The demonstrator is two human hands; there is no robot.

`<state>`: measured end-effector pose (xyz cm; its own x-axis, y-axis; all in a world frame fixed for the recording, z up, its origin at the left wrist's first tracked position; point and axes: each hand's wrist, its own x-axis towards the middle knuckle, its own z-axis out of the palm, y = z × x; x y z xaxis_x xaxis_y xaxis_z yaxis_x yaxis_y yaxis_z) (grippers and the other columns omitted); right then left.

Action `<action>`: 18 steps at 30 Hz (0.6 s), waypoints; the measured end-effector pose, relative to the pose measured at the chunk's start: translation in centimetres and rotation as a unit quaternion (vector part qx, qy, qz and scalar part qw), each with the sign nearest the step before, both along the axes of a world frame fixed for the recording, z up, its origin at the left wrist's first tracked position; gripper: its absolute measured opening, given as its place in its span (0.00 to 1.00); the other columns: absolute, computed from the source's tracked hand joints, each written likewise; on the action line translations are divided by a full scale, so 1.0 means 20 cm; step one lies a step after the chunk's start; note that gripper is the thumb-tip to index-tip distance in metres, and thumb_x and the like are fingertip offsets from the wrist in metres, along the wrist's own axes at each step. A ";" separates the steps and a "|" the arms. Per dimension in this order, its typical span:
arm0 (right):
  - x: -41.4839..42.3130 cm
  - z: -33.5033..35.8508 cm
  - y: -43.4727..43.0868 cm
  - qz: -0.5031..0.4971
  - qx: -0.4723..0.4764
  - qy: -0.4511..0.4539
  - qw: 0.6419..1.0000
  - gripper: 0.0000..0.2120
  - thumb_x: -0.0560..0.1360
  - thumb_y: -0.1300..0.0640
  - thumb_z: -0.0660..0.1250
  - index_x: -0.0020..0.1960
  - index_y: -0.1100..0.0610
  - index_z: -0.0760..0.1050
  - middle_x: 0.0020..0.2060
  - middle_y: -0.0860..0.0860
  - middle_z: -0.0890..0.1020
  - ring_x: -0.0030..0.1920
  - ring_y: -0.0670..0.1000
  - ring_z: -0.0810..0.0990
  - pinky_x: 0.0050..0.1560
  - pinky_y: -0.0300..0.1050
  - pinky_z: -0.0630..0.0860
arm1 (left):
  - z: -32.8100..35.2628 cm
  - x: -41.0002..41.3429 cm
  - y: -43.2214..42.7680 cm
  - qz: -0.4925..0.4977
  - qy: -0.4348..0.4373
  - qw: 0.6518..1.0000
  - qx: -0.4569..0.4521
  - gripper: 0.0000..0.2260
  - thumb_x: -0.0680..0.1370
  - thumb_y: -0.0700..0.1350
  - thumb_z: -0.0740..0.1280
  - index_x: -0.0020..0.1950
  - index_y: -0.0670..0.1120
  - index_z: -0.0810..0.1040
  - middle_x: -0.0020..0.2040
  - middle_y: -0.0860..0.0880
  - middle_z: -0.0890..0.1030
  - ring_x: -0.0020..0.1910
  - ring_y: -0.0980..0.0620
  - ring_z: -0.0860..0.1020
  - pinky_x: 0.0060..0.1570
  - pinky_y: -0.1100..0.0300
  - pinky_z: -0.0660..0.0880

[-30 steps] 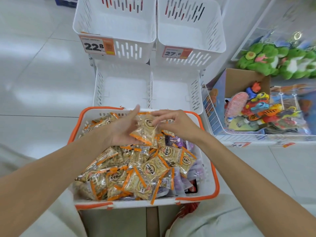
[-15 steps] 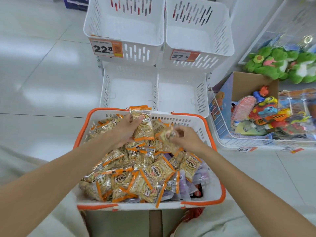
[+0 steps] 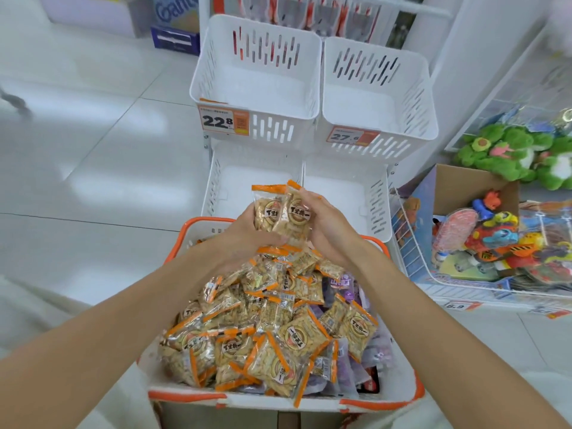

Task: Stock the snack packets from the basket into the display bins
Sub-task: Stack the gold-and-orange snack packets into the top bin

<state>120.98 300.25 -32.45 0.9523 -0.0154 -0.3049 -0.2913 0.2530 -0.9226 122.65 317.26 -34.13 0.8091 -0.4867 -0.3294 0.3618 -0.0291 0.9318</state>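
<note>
- Orange-rimmed and white, the basket (image 3: 198, 230) sits just below us, heaped with clear packets (image 3: 278, 329) edged in orange. A few purple packets (image 3: 343, 283) show along its right side.
- Just beyond the basket stand four white slotted bins (image 3: 263, 113), two above and two below. Price tags (image 3: 223, 120) hang on the upper pair.
- We see no packet in any of the four bins and the basket is piled high. We judge the stocking barely begun, with almost the whole load left to move.
- Our two hands meet over the far edge of the basket, in front of the lower left bin (image 3: 216, 184). Between them they hold a small bunch (image 3: 280, 212) of orange-edged packets upright, round labels facing us.
- Our left hand (image 3: 247, 233) grips the bunch from the left and below, fingers curled under its lower end.
- Our right hand (image 3: 328, 230) closes on it from the right, fingers wrapped over the upper right edge.
- The bunch counts at least two packets; we cannot tell whether more hide behind. It is above the basket's far rim and not yet inside a bin.
- To the right, well apart from the bins, lie boxed toys (image 3: 495, 236) and green plush (image 3: 507, 150).
</note>
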 end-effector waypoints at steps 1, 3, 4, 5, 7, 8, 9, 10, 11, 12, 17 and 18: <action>0.02 0.01 0.01 0.015 -0.009 -0.002 1.000 0.28 0.78 0.45 0.66 0.73 0.55 0.63 0.68 0.55 0.75 0.64 0.54 0.77 0.64 0.56 0.75 | 0.00 0.01 0.01 -0.011 -0.004 1.000 0.005 0.33 0.71 0.33 0.75 0.70 0.50 0.66 0.59 0.43 0.81 0.57 0.45 0.81 0.61 0.48 0.76; 0.04 0.02 0.05 0.056 -0.104 -0.003 0.993 0.29 0.79 0.40 0.63 0.76 0.47 0.59 0.70 0.51 0.71 0.67 0.53 0.74 0.68 0.58 0.72 | 0.01 0.00 0.00 -0.047 -0.035 0.998 0.026 0.32 0.72 0.36 0.76 0.70 0.51 0.65 0.59 0.45 0.80 0.57 0.48 0.81 0.59 0.52 0.77; 0.05 0.03 0.08 0.069 -0.146 -0.006 0.987 0.27 0.80 0.40 0.60 0.76 0.45 0.58 0.69 0.50 0.70 0.66 0.53 0.74 0.67 0.57 0.73 | 0.01 0.01 0.00 -0.059 -0.058 0.996 0.043 0.34 0.70 0.41 0.78 0.70 0.51 0.64 0.60 0.46 0.80 0.58 0.49 0.80 0.60 0.51 0.77; 0.06 0.03 0.10 0.075 -0.166 -0.011 0.983 0.26 0.80 0.41 0.60 0.75 0.45 0.59 0.68 0.50 0.70 0.66 0.53 0.74 0.65 0.56 0.74 | 0.01 0.01 0.00 -0.063 -0.076 0.993 0.062 0.36 0.68 0.47 0.80 0.70 0.52 0.64 0.60 0.47 0.80 0.59 0.50 0.80 0.60 0.50 0.78; 0.10 0.06 0.12 0.068 -0.141 -0.019 0.987 0.24 0.80 0.42 0.63 0.72 0.49 0.65 0.66 0.52 0.73 0.64 0.53 0.76 0.63 0.55 0.76 | 0.05 0.03 0.02 -0.043 -0.095 0.991 0.086 0.38 0.67 0.50 0.80 0.70 0.51 0.62 0.60 0.47 0.79 0.58 0.50 0.80 0.59 0.50 0.79; 0.12 0.08 0.11 0.065 -0.129 -0.024 0.989 0.24 0.78 0.43 0.65 0.70 0.54 0.68 0.65 0.54 0.76 0.63 0.53 0.77 0.63 0.53 0.76 | 0.07 0.06 0.04 -0.027 -0.095 0.990 0.097 0.37 0.69 0.47 0.79 0.70 0.50 0.61 0.59 0.47 0.78 0.57 0.50 0.80 0.58 0.50 0.79; 0.15 0.11 0.09 0.070 -0.130 -0.029 0.989 0.25 0.78 0.44 0.67 0.68 0.58 0.70 0.63 0.55 0.78 0.62 0.52 0.78 0.63 0.52 0.75 | 0.10 0.09 0.05 -0.015 -0.093 0.990 0.103 0.36 0.70 0.45 0.78 0.70 0.49 0.59 0.59 0.46 0.78 0.56 0.49 0.80 0.56 0.51 0.80; 0.18 0.15 0.08 0.083 -0.138 -0.033 0.986 0.26 0.77 0.46 0.68 0.68 0.62 0.71 0.62 0.56 0.80 0.61 0.52 0.79 0.63 0.51 0.74 | 0.13 0.12 0.06 -0.009 -0.094 0.990 0.106 0.37 0.71 0.43 0.77 0.71 0.48 0.57 0.58 0.45 0.78 0.55 0.49 0.80 0.53 0.52 0.81; 0.20 0.19 0.06 0.101 -0.138 -0.037 0.985 0.26 0.77 0.47 0.69 0.68 0.62 0.71 0.61 0.56 0.81 0.60 0.52 0.80 0.63 0.51 0.73 | 0.17 0.16 0.07 -0.013 -0.094 0.990 0.107 0.38 0.72 0.41 0.76 0.72 0.48 0.55 0.59 0.44 0.78 0.53 0.49 0.81 0.49 0.55 0.81; 0.24 0.24 0.05 0.122 -0.129 -0.038 0.983 0.26 0.76 0.48 0.71 0.68 0.61 0.72 0.60 0.55 0.81 0.59 0.51 0.80 0.63 0.52 0.73 | 0.20 0.19 0.08 -0.017 -0.098 0.989 0.110 0.39 0.72 0.41 0.76 0.73 0.48 0.53 0.59 0.44 0.78 0.52 0.49 0.81 0.47 0.57 0.81; 0.43 0.46 0.02 0.248 -0.117 -0.030 0.961 0.27 0.69 0.51 0.76 0.64 0.53 0.71 0.56 0.52 0.83 0.58 0.53 0.81 0.62 0.54 0.76 | 0.37 0.40 0.14 -0.065 -0.087 0.992 0.058 0.41 0.72 0.33 0.74 0.76 0.50 0.54 0.59 0.46 0.79 0.54 0.49 0.82 0.50 0.55 0.81; 0.48 0.50 0.02 0.264 -0.121 -0.036 0.956 0.25 0.70 0.52 0.76 0.64 0.52 0.72 0.57 0.52 0.83 0.60 0.54 0.81 0.61 0.55 0.77 | 0.39 0.45 0.16 -0.073 -0.088 0.993 0.041 0.40 0.72 0.32 0.74 0.76 0.51 0.56 0.60 0.45 0.79 0.55 0.47 0.82 0.52 0.53 0.81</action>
<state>130.57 300.65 -22.54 0.8648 0.4118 -0.2875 -0.2536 -0.1359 -0.9577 131.58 320.47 -26.26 0.7805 -0.5803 -0.2325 0.1799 -0.1477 0.9725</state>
